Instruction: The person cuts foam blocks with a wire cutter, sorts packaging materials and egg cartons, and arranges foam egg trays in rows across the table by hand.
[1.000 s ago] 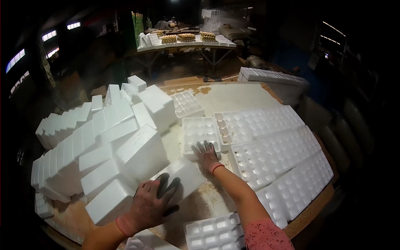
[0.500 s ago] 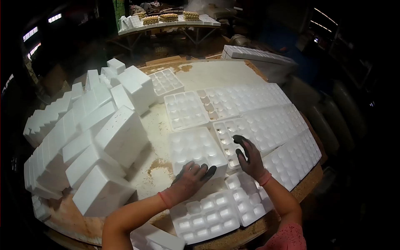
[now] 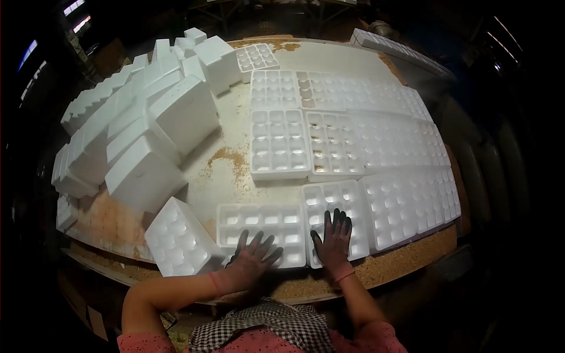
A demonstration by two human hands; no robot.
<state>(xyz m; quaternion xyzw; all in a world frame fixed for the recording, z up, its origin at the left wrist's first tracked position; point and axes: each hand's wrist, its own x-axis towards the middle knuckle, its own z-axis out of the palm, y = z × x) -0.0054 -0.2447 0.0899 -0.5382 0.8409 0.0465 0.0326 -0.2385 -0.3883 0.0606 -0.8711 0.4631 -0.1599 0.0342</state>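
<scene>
My left hand (image 3: 252,259), in a dark-palmed glove, lies with fingers spread on the front edge of a white foam tray (image 3: 260,216) with rows of square hollows. Beside it, my right hand (image 3: 334,238) is open too, its fingers stretched flat over a second foam tray (image 3: 332,193). These two trays stand side by side at the table's front edge. Behind them is another foam tray (image 3: 279,141), set against a tray with brown specks in its hollows (image 3: 332,141). Left of my left hand, a foam tray (image 3: 179,241) leans tilted with its hollows showing.
Stacked white foam blocks (image 3: 185,112) fill the left side of the table (image 3: 229,132). Rows of foam trays (image 3: 406,144) run to the right edge. Brown crumbs (image 3: 226,157) lie on the tabletop. A small tray (image 3: 257,57) sits at the back.
My view has tilted downward. Both hands have moved toward me, from the middle-row trays to the front ones. The middle-row tray that my left hand touched now lies level beside the specked tray.
</scene>
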